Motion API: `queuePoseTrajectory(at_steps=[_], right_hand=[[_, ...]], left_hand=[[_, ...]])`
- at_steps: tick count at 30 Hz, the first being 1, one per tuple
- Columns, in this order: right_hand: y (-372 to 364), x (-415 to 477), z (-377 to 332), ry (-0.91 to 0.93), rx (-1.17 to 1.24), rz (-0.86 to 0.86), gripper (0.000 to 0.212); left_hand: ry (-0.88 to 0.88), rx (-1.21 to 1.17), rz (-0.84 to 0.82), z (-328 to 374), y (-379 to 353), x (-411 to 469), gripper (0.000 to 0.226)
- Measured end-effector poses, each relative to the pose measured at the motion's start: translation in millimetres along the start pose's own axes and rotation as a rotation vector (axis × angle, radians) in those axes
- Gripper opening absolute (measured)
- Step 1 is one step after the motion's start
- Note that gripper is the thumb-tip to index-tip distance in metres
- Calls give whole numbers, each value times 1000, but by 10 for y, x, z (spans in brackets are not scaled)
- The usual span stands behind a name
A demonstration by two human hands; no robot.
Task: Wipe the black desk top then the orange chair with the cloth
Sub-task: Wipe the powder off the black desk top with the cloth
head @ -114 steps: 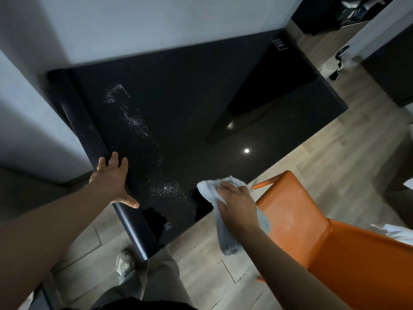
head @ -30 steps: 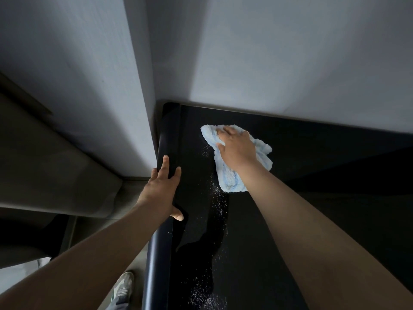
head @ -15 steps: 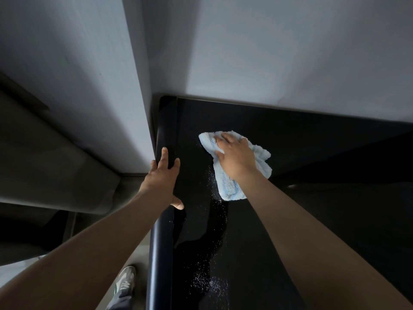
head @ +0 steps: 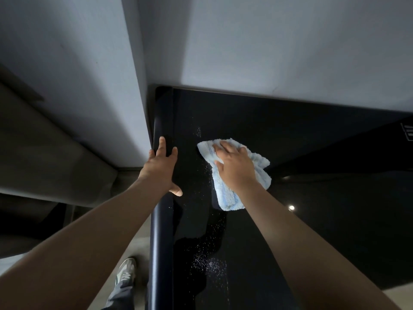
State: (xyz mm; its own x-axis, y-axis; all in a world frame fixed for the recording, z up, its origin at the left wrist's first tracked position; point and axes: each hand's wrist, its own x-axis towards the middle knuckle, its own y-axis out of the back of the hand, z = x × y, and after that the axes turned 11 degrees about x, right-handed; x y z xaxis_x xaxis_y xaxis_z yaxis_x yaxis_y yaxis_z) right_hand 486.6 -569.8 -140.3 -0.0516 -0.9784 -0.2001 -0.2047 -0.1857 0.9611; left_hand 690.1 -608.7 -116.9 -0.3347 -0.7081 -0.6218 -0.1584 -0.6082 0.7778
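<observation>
Head view. Has dragged the cloth (head: 228,198) back from the far left corner of the desk top (head: 290,135) toward the near edge. Presses it flat with the right hand (head: 234,168), fingers spread and holding nothing bunched. Looks like one pass down the left strip, not finished: still leaves white specks (head: 210,262) ahead by the near edge, so no turning to the chair yet. Braces the left hand (head: 159,171) on the rounded left edge, fingers straight, thumb out beside the stroke's path. Meets the wall (head: 268,41) along the far edge. Shows a shoe (head: 125,274) below.
</observation>
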Motion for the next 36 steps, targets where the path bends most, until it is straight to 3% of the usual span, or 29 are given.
queuePoseTrajectory(at_steps=[14,22,36], right_hand=[[-87,-463,-43,-42,10,-45,50],[-119,-793,-96,-38,2,-51,50],[-195,-1295,-163,-71,-2,-77,51]], left_hand=[[-4,1,46,-20,-40,-43,127],[-144,14,93,-26,-359,-343,104],[-181,229,3,79,-798,-858,144]])
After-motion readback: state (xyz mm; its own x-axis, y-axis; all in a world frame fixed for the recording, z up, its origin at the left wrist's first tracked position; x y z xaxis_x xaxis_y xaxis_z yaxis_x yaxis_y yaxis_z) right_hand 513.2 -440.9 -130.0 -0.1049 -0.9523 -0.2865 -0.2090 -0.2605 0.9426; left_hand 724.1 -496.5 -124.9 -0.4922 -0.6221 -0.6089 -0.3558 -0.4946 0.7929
